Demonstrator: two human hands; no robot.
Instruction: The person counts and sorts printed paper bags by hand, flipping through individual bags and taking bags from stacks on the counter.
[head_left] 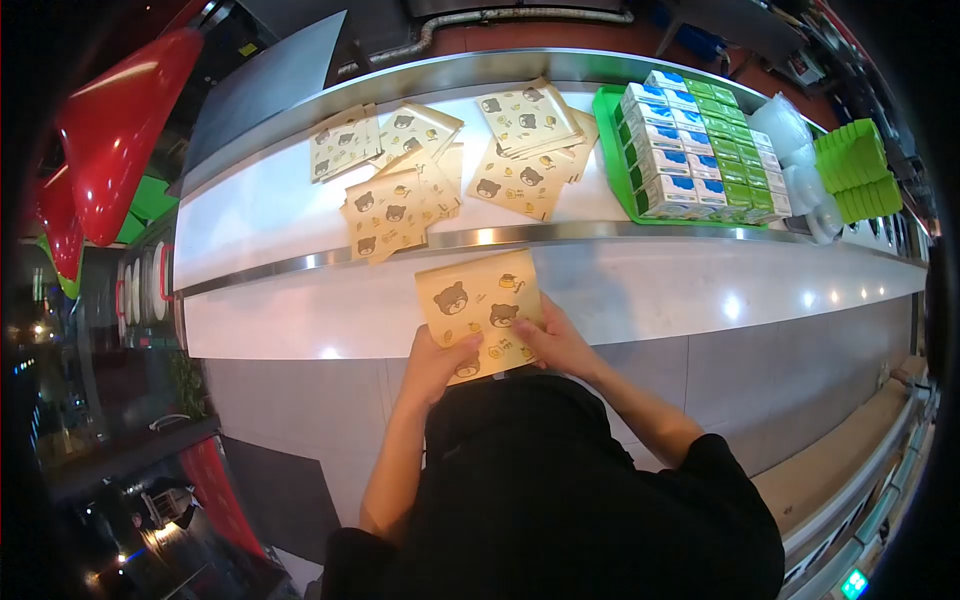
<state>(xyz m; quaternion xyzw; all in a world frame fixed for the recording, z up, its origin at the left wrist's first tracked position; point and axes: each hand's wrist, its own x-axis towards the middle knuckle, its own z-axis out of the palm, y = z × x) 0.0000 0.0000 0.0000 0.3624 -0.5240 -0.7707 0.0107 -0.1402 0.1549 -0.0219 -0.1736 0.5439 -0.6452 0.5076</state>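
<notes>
A tan paper bag (470, 290) printed with brown bear faces is held up in front of my body, over the near edge of the white counter. My left hand (437, 362) grips its lower left side, thumb lying on the front. On the lower right side, my right hand (558, 340) grips the same bag, thumb also on its face. The fingers behind the paper are hidden. Beyond it, loose piles of matching paper bags (390, 205) lie on the raised counter, with another pile of bags (530, 120) to their right.
A green tray (612, 150) at the right holds rows of small white, blue and green cartons (690, 150). Beside it stand stacked clear plastic cups (800, 150) and lime-green containers (855, 165). A steel edge (470, 238) separates the counter levels. Glossy red shapes (125, 130) hang at left.
</notes>
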